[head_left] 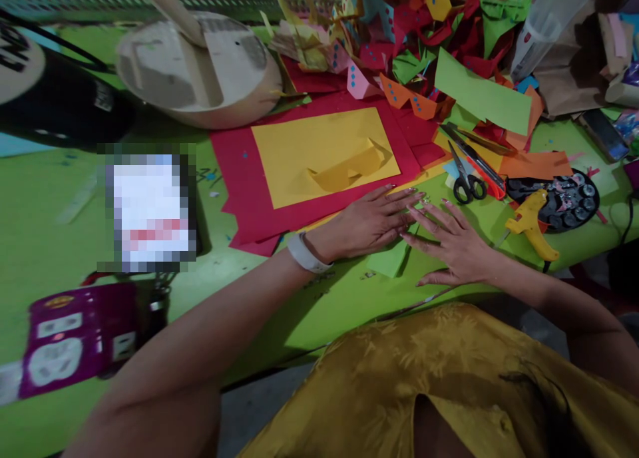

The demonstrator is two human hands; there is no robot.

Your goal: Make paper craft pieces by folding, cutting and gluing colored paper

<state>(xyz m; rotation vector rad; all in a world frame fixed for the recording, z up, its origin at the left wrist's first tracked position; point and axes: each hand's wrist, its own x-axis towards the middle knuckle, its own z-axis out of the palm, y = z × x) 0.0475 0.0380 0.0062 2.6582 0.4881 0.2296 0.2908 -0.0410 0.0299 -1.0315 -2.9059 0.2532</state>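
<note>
My left hand (367, 220), with a pale band on the wrist, lies flat with fingers stretched out along the front edge of the coloured paper. Beside it, my right hand (452, 241) is spread open, palm down, its fingertips close to or overlapping the left ones. Under and between the hands a green piece of paper (392, 259) shows in part. Just beyond the left hand lies a yellow sheet (294, 158) with a folded yellow strip (349, 170) on it, both over red paper (232, 178). Black-handled scissors (466, 182) lie beyond my right hand.
A box cutter (479, 165) and a yellow glue gun (532, 225) lie to the right. Folded paper pieces (414, 102) pile up at the back. A round white container (200, 72), a blurred-out screen (150, 208) and a purple pouch (80, 331) stand or lie leftward.
</note>
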